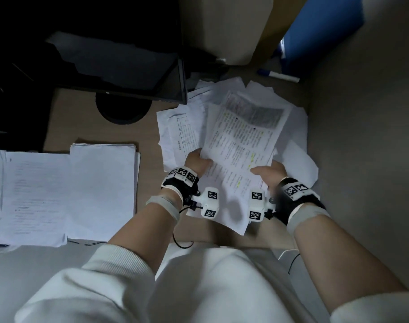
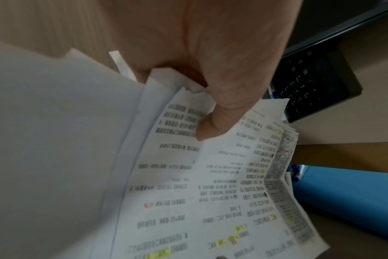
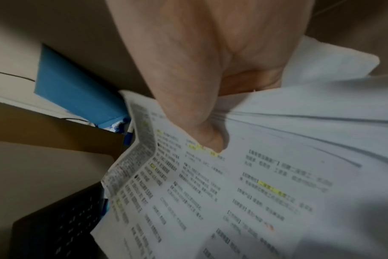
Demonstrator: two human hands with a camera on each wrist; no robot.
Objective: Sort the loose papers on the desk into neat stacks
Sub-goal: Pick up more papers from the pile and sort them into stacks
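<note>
White sleeves (image 1: 110,283) of the person fill the near edge of the head view. Both hands hold one sheaf of white printed sheets with yellow highlighting (image 1: 243,145) above the counter's right side: the left hand (image 1: 197,163) pinches its left edge, thumb on top, and the right hand (image 1: 270,172) pinches its right edge, thumb pressed on the print. Beneath lies a loose heap of white papers (image 1: 182,127), spread toward the counter's right edge. Squared stacks of white paper (image 1: 70,194) sit along the near left edge of the wooden counter (image 1: 147,141). Farther back stand a black monitor (image 1: 119,64) and a blue folder (image 1: 320,31), with a blue-capped white marker (image 1: 278,75) lying near the folder.
</note>
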